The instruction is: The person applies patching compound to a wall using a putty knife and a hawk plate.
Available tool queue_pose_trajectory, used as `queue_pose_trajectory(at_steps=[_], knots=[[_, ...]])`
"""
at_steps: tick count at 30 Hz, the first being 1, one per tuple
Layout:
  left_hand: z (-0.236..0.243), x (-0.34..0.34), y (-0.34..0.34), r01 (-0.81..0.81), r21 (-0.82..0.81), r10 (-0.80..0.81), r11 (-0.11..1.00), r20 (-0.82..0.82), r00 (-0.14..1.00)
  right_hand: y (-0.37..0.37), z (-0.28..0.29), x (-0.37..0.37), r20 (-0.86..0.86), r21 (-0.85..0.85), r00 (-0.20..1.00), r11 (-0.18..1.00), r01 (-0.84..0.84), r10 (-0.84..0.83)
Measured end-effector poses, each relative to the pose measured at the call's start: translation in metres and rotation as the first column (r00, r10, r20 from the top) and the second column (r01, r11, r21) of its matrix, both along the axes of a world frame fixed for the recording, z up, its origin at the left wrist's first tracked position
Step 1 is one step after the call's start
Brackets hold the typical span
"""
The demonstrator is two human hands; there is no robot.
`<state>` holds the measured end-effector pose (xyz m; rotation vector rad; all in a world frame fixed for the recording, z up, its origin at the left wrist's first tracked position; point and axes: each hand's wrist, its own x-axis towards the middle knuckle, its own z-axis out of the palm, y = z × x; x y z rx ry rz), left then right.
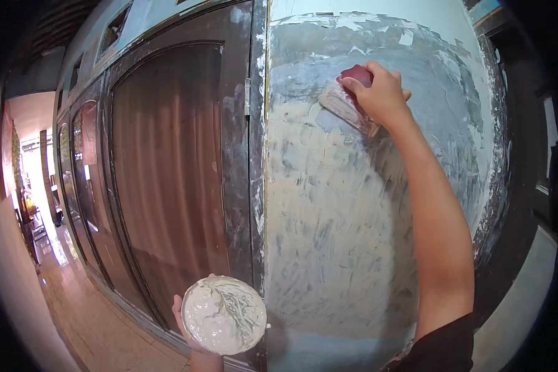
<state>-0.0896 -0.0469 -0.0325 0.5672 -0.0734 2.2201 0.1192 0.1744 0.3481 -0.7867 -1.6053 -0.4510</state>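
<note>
My right hand (384,93) grips the dark red handle (359,73) of a wide putty knife, whose smeared blade (347,113) is against the upper part of a patchy wall (328,211), where grey-blue and pale beige coats meet. My left hand (183,316) is closed round a round container (223,313) of wet, off-white paste, low in front of a dark door beside the wall. Most of that hand is hidden behind the container.
Dark wooden door panels (167,173) with glass and curtain run along the left. A tiled passage (74,291) leads to a bright opening at the far left. A dark doorframe (502,260) stands at the right edge of the wall.
</note>
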Motion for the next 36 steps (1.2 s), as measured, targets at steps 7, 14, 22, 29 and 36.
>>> queue_pose_trajectory(at_steps=[7,14,22,29,36], knots=[[-0.001,0.005,-0.004,0.002,0.000,-0.002,1.000,0.018,1.000,-0.016,-0.018,-0.019,0.147,0.030,0.989,1.000,-0.006,0.001],[-0.011,0.000,-0.014,-0.018,-0.046,0.019,0.999,0.039,0.999,-0.020,-0.020,-0.022,0.113,0.005,0.991,0.998,-0.067,0.066],[-0.014,-0.001,-0.021,-0.083,-0.083,0.092,0.993,0.111,0.990,-0.009,-0.007,-0.012,-0.080,-0.016,0.996,1.000,0.023,-0.024],[-0.017,-0.002,-0.024,-0.055,-0.075,0.065,0.996,0.143,0.988,-0.014,-0.028,-0.014,0.174,0.030,0.985,0.999,-0.015,0.010],[-0.016,0.001,-0.028,-0.082,-0.029,0.082,0.996,0.010,0.997,-0.011,-0.017,-0.001,-0.005,0.025,0.999,0.999,0.045,-0.045]])
